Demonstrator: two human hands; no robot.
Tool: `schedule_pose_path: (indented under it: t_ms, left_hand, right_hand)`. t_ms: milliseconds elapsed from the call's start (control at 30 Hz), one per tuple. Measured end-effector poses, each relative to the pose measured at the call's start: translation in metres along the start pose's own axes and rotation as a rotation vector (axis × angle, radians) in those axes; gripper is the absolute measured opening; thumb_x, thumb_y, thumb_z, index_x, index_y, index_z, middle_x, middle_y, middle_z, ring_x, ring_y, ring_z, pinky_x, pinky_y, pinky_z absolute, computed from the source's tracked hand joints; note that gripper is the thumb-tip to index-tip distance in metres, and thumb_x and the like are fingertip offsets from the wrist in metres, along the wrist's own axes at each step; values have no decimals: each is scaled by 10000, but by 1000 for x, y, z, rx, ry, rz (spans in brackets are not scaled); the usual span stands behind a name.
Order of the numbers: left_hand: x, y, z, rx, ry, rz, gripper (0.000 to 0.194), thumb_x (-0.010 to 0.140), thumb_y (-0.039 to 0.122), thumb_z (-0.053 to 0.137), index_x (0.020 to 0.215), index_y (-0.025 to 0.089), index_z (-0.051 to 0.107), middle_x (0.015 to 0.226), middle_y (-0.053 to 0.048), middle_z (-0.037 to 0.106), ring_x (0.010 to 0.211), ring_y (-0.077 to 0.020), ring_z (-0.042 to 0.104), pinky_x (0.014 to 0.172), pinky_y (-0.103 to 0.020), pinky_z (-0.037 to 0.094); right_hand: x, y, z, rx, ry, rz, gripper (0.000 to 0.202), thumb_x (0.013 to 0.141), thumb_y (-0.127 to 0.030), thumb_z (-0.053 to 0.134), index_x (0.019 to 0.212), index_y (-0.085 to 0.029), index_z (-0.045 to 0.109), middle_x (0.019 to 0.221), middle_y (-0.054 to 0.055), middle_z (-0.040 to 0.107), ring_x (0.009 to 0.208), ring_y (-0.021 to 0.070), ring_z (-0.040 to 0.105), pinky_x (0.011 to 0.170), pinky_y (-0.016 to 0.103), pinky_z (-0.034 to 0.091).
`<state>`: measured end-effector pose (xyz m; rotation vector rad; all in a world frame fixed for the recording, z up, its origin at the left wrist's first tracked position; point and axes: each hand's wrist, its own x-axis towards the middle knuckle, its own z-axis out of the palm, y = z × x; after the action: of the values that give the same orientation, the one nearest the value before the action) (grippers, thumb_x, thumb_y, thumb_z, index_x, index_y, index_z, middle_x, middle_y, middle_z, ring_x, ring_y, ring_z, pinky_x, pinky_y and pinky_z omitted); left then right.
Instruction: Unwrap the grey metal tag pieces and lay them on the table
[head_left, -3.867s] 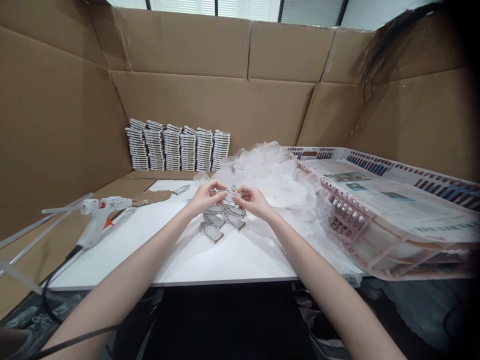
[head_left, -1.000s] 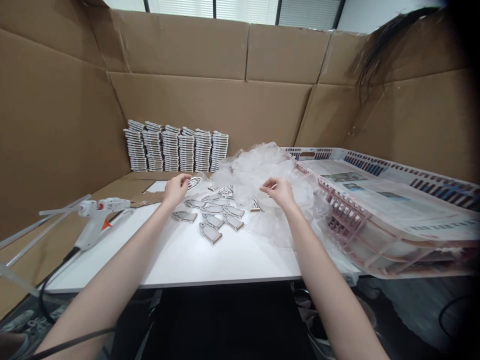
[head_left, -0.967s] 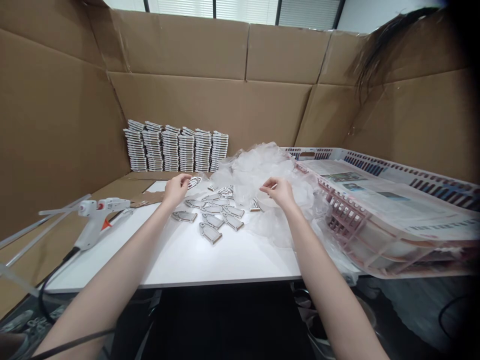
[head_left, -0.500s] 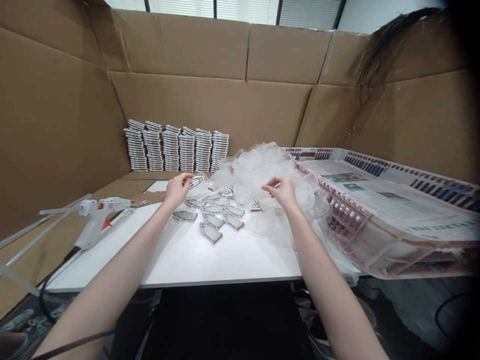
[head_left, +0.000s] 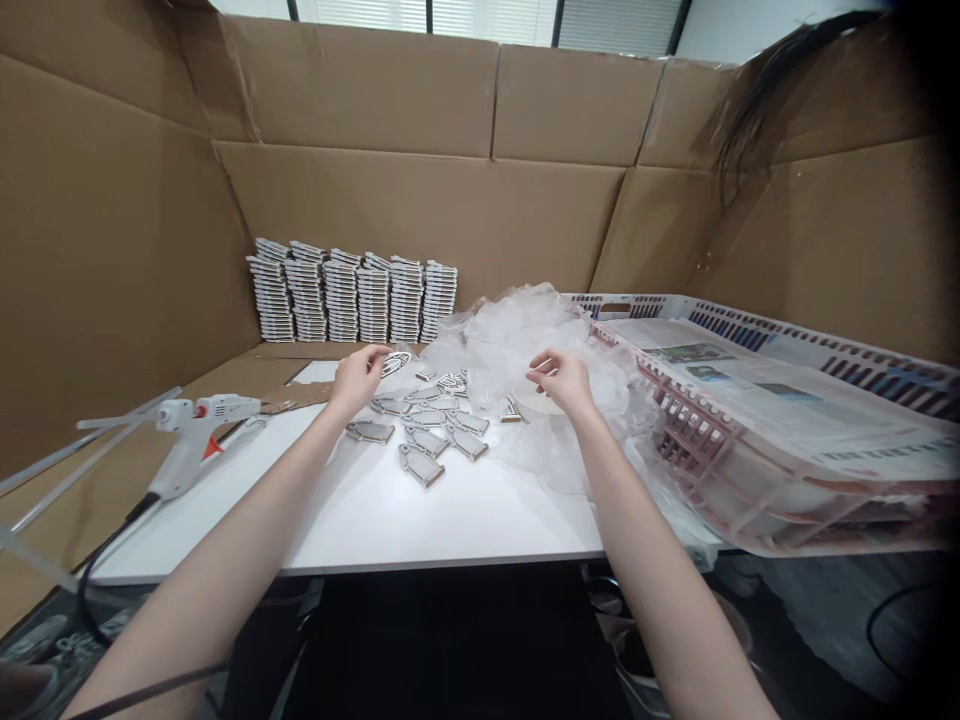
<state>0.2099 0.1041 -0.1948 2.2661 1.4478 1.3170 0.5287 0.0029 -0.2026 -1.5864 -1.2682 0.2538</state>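
Note:
My left hand [head_left: 360, 376] has its fingers pinched at the edge of a patterned metal piece [head_left: 395, 363], behind the loose pile. My right hand [head_left: 561, 378] is closed in a pinch over the heap of clear plastic bags [head_left: 517, 335]; what its fingertips hold, if anything, is too small to make out. Between my hands, several flat grey metal pieces [head_left: 422, 465] lie scattered on the white table [head_left: 450, 525]. One small piece [head_left: 511, 409] rests against the plastic, left of my right hand.
Several tall stacks of metal pieces [head_left: 343, 300] stand at the back left. A white glue gun [head_left: 180, 450] with a cable lies at the left. A pink and white basket [head_left: 694, 425] holding printed sheets [head_left: 780, 400] fills the right side. Cardboard walls [head_left: 375, 200] surround the table.
My right hand has shifted very slightly. The patterned piece at my left hand has tilted a little. Otherwise the layout is the same.

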Motion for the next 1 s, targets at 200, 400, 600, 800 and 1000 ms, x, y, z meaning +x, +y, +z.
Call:
schedule_pose_path:
  t_ms: [200,400,600,800,1000]
  left_hand:
    - [-1,5,2,-213,-31,-34,307,826,233,486,1056,146,669,942,-81,685,698,-170,593,656,-282,468]
    - [-14,36,4,-831,-256,-190,446,815,236,586,1251,165,522,894,-34,591,729,-151,653,761,-335,544]
    - [-25,53,20,-1133,-412,-322,455,769,139,636,1211,177,534,875,-29,593,756,-127,619,801,-322,525]
    - [-30,62,25,-1262,-498,-354,454,746,267,735,1159,204,556,758,27,507,607,-68,489,589,-208,434]
    - [-33,66,30,-1218,-417,-344,281,809,375,647,980,177,543,727,19,506,660,-106,509,660,-264,465]
  right_hand:
    - [1,-2,4,28,-48,-143,130,718,-256,623,793,-165,677,756,37,686,524,106,559,500,228,458]
    - [-14,-22,13,346,-249,-201,285,731,-446,657,782,-179,573,766,49,691,585,127,619,545,255,526]
    - [-26,-38,21,574,-414,-162,444,646,-564,738,781,-184,552,729,37,703,615,138,657,624,289,558]
    - [-28,-41,21,641,-424,-124,440,606,-517,791,771,-174,571,699,24,694,607,137,661,618,279,554]
    - [-30,-41,25,642,-429,-105,440,608,-512,789,780,-172,570,719,26,695,611,132,660,619,271,551]
